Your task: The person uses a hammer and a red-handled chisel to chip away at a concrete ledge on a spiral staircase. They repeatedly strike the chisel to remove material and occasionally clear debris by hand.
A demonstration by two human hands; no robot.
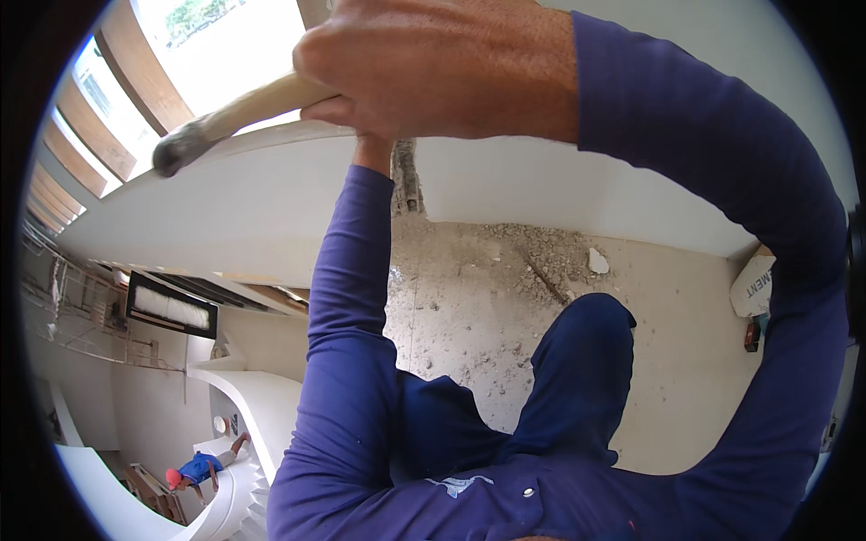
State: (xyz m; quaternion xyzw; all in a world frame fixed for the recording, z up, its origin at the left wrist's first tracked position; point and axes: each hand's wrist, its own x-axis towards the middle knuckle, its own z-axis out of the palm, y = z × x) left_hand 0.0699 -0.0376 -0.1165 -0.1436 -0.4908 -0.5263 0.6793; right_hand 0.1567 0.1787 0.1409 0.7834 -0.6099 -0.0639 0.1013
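Observation:
My right hand (433, 72) is raised at the top of the view, its fingers wrapped round a pale wooden tool handle (262, 101). The handle slants down to the left and finishes in a dark, worn end. Whatever sits at its other end is out of sight. My left arm (352, 252) reaches straight up beneath it; only the wrist of my left hand (373, 155) shows, the fingers being hidden behind my right hand. Just below the hands, a rough channel (407, 180) is broken into the white wall (514, 180), with grey masonry exposed.
Rubble (532, 257) and dust lie on the floor at the wall's foot, with a thin rod (546, 278) among them. A white bag (751, 284) stands at right. Wooden slats (144, 68) line the opening at upper left. Far below left, a person (200, 467) is on a curved staircase (257, 406).

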